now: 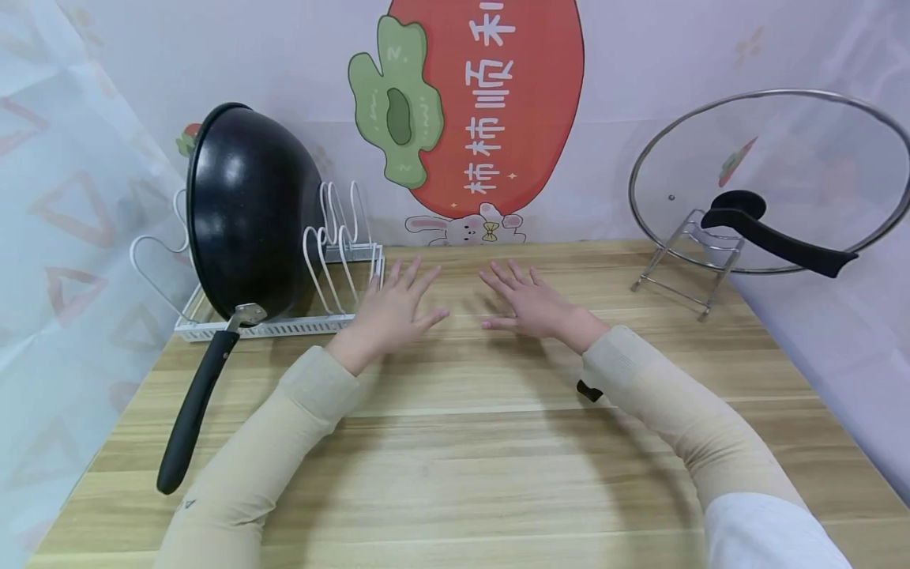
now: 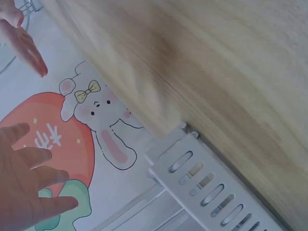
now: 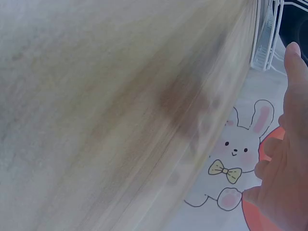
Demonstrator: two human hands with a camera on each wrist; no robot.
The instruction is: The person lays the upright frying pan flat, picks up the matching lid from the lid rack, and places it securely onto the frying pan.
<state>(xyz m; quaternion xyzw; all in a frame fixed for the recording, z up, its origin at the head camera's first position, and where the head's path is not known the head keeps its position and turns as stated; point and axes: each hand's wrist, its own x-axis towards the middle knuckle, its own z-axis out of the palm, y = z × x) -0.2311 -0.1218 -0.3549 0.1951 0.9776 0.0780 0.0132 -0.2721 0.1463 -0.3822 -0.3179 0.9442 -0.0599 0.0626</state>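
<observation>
Both hands hover over the middle of the wooden table (image 1: pixel 455 458), fingers spread and palms down, holding nothing. My left hand (image 1: pixel 391 312) is beside the right end of a white dish rack (image 1: pixel 284 325). A black wok (image 1: pixel 256 205) stands on its side in that rack, its black handle (image 1: pixel 197 415) slanting down toward the front left. To the right, my right hand (image 1: pixel 533 308) has its thumb pointing at the left hand. In the left wrist view the left fingers (image 2: pixel 45 178) are spread; the right wrist view shows the right hand (image 3: pixel 288 149) from its side.
At the back right a glass lid (image 1: pixel 803 158) with a black handle leans upright in a small wire stand (image 1: pixel 693 269). A small black object (image 1: pixel 588 390) lies partly behind the right forearm. A printed cloth (image 1: pixel 604 190) hangs behind the table.
</observation>
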